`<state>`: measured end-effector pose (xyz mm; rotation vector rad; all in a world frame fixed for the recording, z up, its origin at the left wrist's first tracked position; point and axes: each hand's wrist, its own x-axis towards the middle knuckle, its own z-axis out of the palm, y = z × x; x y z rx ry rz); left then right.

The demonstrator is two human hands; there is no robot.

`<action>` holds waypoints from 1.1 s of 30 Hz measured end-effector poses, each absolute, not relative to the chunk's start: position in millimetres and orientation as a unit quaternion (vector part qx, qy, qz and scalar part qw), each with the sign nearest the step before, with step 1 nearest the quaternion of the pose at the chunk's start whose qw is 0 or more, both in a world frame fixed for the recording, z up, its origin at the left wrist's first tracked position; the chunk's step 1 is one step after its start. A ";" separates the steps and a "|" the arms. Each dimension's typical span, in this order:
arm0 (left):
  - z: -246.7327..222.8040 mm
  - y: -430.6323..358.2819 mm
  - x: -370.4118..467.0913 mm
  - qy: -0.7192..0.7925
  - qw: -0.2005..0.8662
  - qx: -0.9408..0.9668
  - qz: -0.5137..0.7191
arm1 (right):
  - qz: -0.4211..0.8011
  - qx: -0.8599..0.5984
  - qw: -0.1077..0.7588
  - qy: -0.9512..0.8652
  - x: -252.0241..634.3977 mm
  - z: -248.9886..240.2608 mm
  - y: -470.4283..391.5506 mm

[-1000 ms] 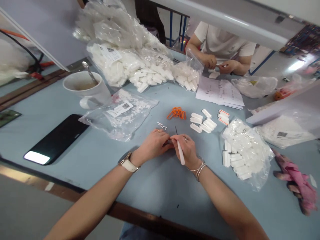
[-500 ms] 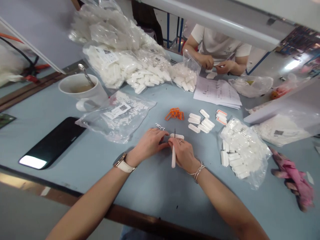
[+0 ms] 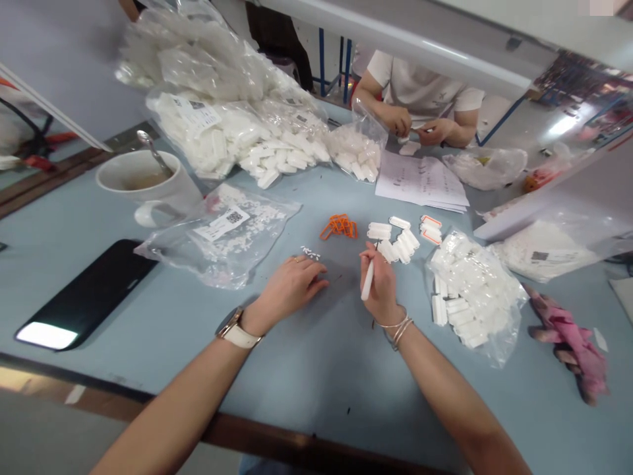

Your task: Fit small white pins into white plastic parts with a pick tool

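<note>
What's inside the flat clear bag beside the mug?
Small white pieces show through the clear bag. Anything directly beneath its label is covered, so I can't tell.

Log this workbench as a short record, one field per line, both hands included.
left hand: open, beside the tiny white pieces
right hand: gripping a white-handled tool, next to the loose white casings
orange parts: a small heap of orange frames, left of the casings
orange-edged pieces: a small group right of the casings
drink: white mug with a spoon in it
phone: black smartphone, lying below the mug in view
</note>
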<state>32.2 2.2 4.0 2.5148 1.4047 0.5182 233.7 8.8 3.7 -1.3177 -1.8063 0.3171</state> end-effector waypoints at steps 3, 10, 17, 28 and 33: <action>4.3 3.2 31.1 0.472 0.108 0.857 0.176 | 0.136 -0.555 0.450 -0.686 237.1 24.1 6.7; 3.9 3.0 30.7 0.471 0.106 0.858 0.173 | 0.064 -0.642 0.375 -0.666 311.4 87.7 38.7; 1.8 3.8 31.5 0.462 0.107 0.864 0.172 | -0.011 -0.703 0.163 -0.692 387.9 92.9 85.3; -5.9 6.2 28.3 0.455 0.115 0.861 0.195 | 0.064 -0.546 0.315 -0.773 363.1 90.9 -28.8; -3.3 6.4 28.8 0.459 0.120 0.864 0.168 | -0.041 -0.460 0.209 -0.862 385.8 46.0 -66.8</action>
